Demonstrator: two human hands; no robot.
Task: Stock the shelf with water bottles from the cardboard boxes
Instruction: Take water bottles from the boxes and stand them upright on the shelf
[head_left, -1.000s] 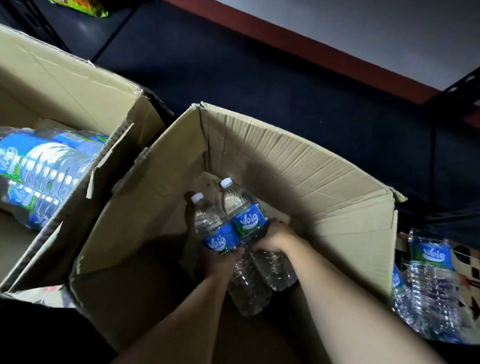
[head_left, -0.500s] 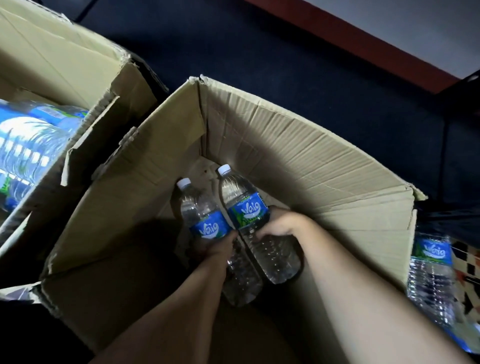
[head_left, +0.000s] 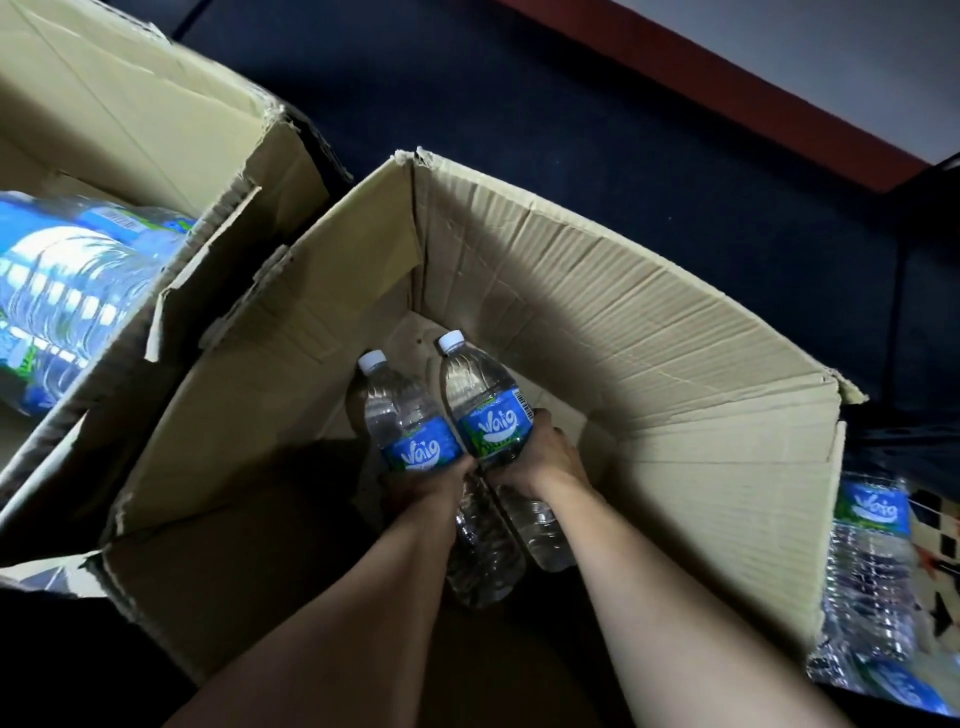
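- In the left box (head_left: 156, 130), more bottles (head_left: 78, 291) lie on their sides.
- The left grip (head_left: 431, 480) is curled around the left bottle (head_left: 410, 431), inside the middle box (head_left: 597, 322).
- The right grip (head_left: 540, 457) clasps the right bottle (head_left: 488, 410) at its label; both bottles touch, caps pointing away from the person.
- At far right stand packed bottles (head_left: 872, 571), perhaps the direction to carry.

I am reading this as a shop stockroom or shop floor, not a home. Two big cardboard boxes, the middle box (head_left: 597, 291) and the side box (head_left: 130, 119), are standing open on a dark blue floor (head_left: 571, 119). Bulk bottles (head_left: 67, 291) are lying in the side box; a pack of bottles (head_left: 872, 571) is sitting at the right edge. The left bottle (head_left: 405, 415) and right bottle (head_left: 483, 400) are wearing the same blue label. A red strip (head_left: 727, 93) is edging the floor.
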